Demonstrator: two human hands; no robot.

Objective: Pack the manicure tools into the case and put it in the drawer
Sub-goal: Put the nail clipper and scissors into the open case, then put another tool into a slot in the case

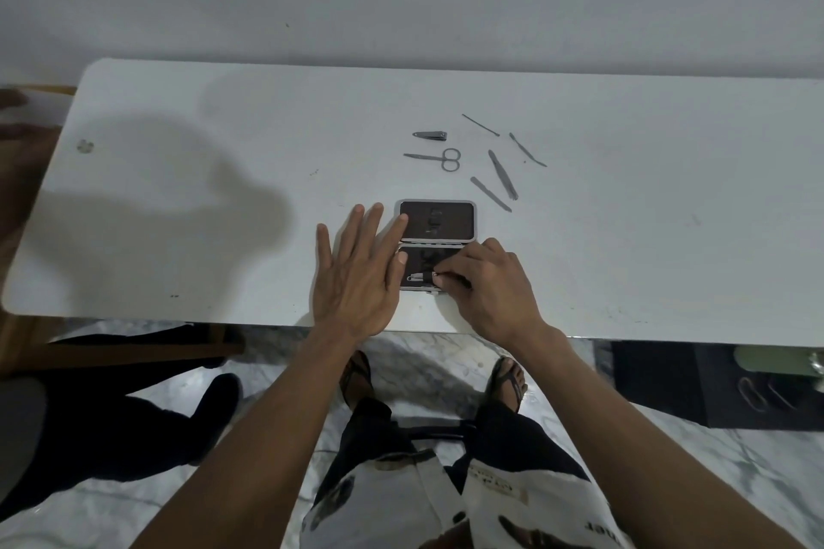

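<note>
a white table [178, 192] runs across the head view, and at its 6 o'clock edge lies the open case [436, 219], dark inside with a pale rim, its two halves one behind the other. the left hand [356, 267] lies flat with fingers spread wide, gripping nothing; its fingertips press the left edge of both halves, holding the case down. in the near half a metal tool [421, 277] sits under a strap. the right hand [492, 285] covers the right side of that half, fingertips pinched narrowly on the tool's end.

from the case, the other tools lie loose on the table between 12 and 2 o'clock. nail clippers [430, 135] are at 12, with small scissors [439, 158] just nearer. at 1 o'clock two flat files [490, 193] and [503, 174] lie close together, tilted. a thin probe [480, 124] and a curved pusher [527, 149] lie farther out towards 2 o'clock, apart from each other.
</note>
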